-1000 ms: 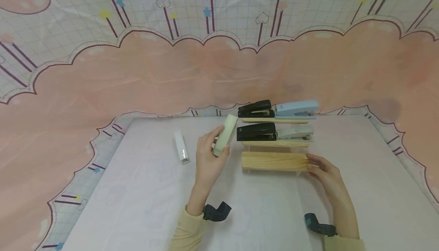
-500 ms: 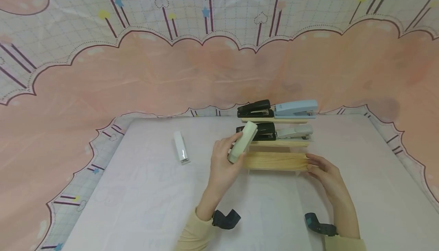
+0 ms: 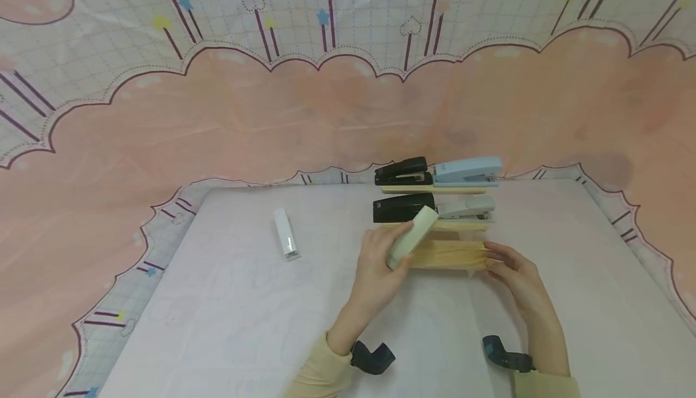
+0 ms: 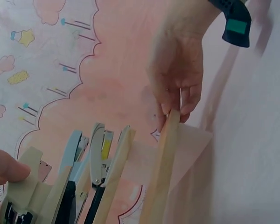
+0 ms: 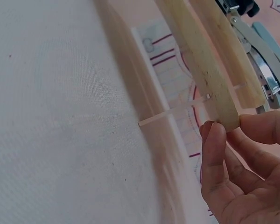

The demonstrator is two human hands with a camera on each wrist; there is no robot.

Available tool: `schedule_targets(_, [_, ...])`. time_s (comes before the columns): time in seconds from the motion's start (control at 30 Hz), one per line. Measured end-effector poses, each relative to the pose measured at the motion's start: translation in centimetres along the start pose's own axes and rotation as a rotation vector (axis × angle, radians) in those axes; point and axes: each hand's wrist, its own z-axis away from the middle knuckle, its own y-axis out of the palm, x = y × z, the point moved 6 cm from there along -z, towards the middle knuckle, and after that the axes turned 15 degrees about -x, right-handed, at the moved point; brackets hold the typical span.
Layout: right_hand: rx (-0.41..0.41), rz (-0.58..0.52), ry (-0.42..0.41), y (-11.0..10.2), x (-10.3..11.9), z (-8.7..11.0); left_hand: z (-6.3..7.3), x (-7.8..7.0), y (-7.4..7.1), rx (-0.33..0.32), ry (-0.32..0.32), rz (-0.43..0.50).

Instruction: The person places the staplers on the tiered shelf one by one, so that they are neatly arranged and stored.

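My left hand (image 3: 375, 274) grips a pale green stapler (image 3: 413, 236), tilted up to the right, over the left part of a tiered rack's lowest wooden board (image 3: 451, 256). In the left wrist view my fingers (image 4: 7, 167) hold that stapler (image 4: 30, 186) at the lower left. My right hand (image 3: 519, 277) pinches the right end of the same board; the right wrist view shows thumb and fingers at the board's end (image 5: 226, 112). A black stapler (image 3: 399, 208) and a pale grey one (image 3: 466, 209) sit on the middle tier.
On the top tier stand another black stapler (image 3: 402, 172) and a light blue stapler (image 3: 467, 170). A white stapler (image 3: 286, 233) lies on the white tabletop (image 3: 217, 313), left of the rack. Behind hangs a patterned peach cloth (image 3: 272, 120).
My left hand has carried the pale green stapler rightward and slightly down, from beside the rack to over the lowest board. My right hand keeps its hold on the board's end.
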Motion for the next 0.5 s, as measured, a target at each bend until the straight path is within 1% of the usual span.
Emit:
schedule_targets(0.1, [0.002, -0.027, -0.002, 0.0, 0.0, -0.1, 0.2, -0.1, 0.6, 0.020, 0.017, 0.006])
schedule_targets(0.2, [0.007, -0.045, -0.006, 0.1, 0.1, -0.1, 0.3, 0.0, 1.3, 0.050, 0.001, 0.019])
schedule_targets(0.33, [0.002, -0.023, -0.004, 0.2, 0.0, -0.2, 0.3, 0.3, 2.4, 0.096, -0.015, 0.040])
schedule_targets(0.5, [-0.005, -0.013, 0.019, -0.1, -0.3, -0.1, 0.2, -0.1, 3.7, 0.145, 0.026, 0.026])
